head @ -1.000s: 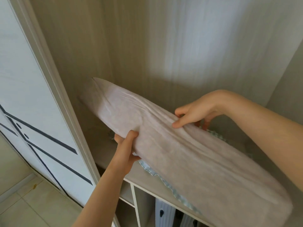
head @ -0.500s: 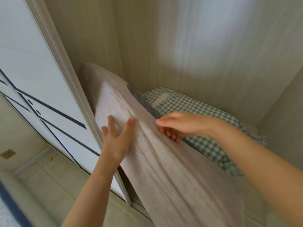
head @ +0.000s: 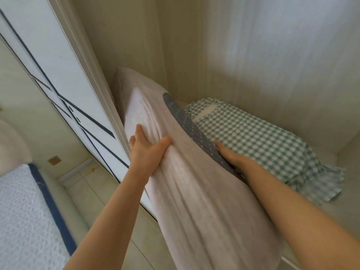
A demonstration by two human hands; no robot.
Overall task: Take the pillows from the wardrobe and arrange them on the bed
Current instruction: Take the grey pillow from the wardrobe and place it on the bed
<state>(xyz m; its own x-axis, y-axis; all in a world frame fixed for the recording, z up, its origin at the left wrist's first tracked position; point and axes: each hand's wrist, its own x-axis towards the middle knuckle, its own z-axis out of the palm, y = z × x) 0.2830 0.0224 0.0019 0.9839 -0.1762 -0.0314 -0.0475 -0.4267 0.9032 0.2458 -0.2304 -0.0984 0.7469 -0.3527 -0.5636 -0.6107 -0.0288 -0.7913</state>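
Note:
A long pale pinkish pillow (head: 194, 191) stands tilted on edge, half out of the wardrobe (head: 253, 45), with a blue dotted side facing right. My left hand (head: 146, 149) grips its left face, thumb pinching a fold of the cover. My right hand (head: 233, 158) presses flat against its blue dotted right side, fingers partly hidden behind the pillow. A green-and-white checked pillow (head: 263, 141) with a frilled edge lies on the wardrobe shelf just behind my right hand.
The white sliding wardrobe door (head: 58, 75) with dark blue lines stands at the left, close to the pillow. A bed (head: 23, 221) with a white textured cover and blue border is at the lower left, with tiled floor (head: 81, 191) between it and the wardrobe.
The pale pillow has been lifted off the checked pillow, turned onto its edge and drawn outward. My left hand closed onto its cover; my right hand slid to its blue side.

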